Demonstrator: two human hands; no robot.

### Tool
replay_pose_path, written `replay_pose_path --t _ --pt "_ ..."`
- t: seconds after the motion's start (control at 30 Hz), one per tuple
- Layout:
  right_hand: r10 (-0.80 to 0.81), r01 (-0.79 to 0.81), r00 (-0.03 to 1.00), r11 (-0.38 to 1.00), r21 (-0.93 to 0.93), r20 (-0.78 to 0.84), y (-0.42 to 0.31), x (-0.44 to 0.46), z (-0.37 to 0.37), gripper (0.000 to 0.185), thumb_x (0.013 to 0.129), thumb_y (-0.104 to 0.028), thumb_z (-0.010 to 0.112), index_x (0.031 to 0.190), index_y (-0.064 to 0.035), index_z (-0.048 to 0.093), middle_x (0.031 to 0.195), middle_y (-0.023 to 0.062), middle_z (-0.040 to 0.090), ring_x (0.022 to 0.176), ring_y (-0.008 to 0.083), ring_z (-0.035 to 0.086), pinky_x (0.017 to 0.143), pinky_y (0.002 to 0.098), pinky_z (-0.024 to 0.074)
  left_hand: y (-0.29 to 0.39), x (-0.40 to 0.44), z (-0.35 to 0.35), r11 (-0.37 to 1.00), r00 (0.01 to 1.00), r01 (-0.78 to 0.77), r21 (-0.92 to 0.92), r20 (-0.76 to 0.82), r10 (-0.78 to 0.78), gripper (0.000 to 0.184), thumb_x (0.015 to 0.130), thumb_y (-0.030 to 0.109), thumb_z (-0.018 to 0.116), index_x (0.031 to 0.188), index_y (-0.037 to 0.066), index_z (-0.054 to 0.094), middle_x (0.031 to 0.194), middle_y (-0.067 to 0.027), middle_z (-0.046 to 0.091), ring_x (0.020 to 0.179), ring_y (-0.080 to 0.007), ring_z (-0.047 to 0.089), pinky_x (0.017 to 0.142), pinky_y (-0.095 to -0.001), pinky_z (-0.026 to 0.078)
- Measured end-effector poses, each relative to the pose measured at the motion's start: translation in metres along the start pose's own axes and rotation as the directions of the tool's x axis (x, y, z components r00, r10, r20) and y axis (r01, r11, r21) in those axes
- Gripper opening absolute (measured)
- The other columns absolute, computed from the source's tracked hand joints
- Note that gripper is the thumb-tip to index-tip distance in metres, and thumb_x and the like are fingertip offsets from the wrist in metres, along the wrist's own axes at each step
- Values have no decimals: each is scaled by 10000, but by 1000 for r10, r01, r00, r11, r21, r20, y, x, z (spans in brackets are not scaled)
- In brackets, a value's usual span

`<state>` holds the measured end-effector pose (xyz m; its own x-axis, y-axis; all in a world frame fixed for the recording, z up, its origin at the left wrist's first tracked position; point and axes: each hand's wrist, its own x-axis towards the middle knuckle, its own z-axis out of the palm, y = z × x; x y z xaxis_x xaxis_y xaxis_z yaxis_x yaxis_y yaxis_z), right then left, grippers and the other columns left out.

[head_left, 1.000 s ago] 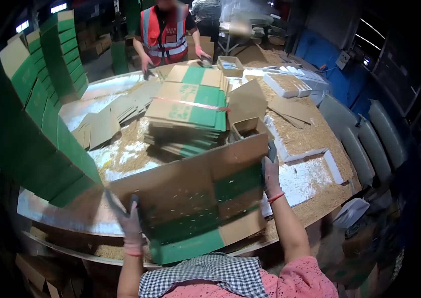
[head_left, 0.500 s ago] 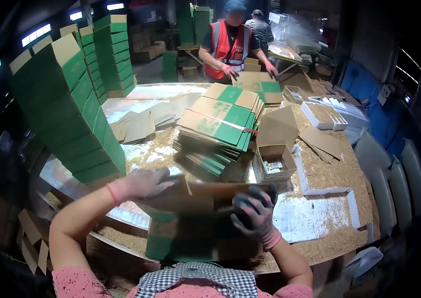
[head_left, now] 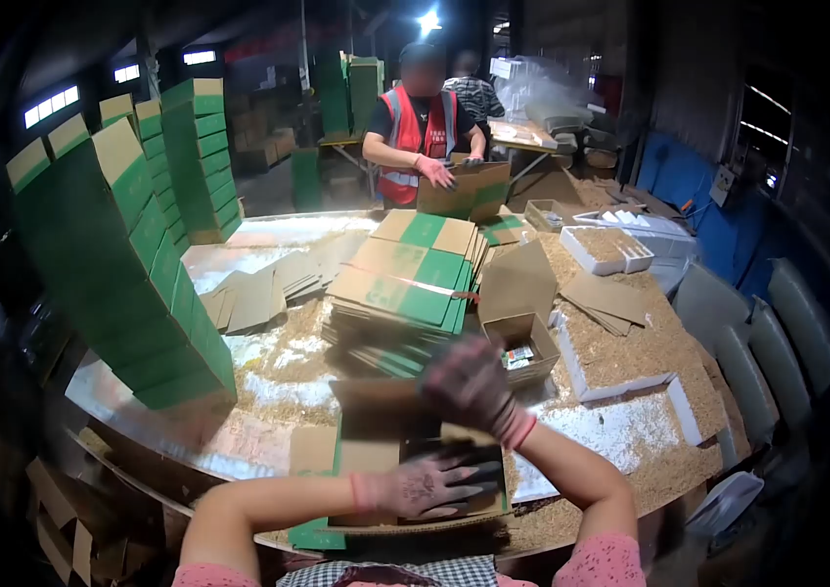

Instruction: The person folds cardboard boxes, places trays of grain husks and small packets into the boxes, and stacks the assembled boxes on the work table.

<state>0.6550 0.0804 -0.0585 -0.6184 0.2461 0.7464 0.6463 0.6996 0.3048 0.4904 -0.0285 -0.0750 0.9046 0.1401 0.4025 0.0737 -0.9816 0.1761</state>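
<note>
Left hand (head_left: 431, 486): laid over open carton (head_left: 371, 453), fingers spread
Right hand (head_left: 469, 382): raised, blurred; fingers' opening and hold cannot be told

- Broad white-topped table (head_left: 596, 445), curved near edge, strewn with light-brown granular litter (head_left: 630, 367), densest toward the right edge.
- Near edge: opened green-and-tan cardboard carton (head_left: 368, 452).
- Left edge: tall, leaning stack of green-and-tan cardboard boxes (head_left: 151, 293).
- Centre: strapped pile of flattened green-and-tan cartons (head_left: 400, 279); loose tan cardboard sheets (head_left: 263, 293) to its left.
- Right of centre: small open tan box (head_left: 532, 370); angled white strip (head_left: 620, 393) beyond.
</note>
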Motion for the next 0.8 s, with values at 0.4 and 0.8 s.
replay_pose_path --t 0.4,0.8 --pt "531 -734 679 474 486 507 -60 -62 -45 470 931 -186 489 1377 -70 395 1393 230 387 1245 365 432 1061 426 324 -20 -18 -73 845 839 418 335 215 -500 886 811 695 478 1399 41 364 1474 -247 260 1389 -420 182 1141 -533 93" --pt "488 -784 585 136 606 648 -80 12 -127 390 898 -211 566 1231 -35 463 1031 111 603 931 238 608 843 346 480 -41 -173 -39 576 648 591 -565 -91 -756 561 924 75 432 1441 -33 242 1502 -219 229 1392 -382 215 1146 -422 185"
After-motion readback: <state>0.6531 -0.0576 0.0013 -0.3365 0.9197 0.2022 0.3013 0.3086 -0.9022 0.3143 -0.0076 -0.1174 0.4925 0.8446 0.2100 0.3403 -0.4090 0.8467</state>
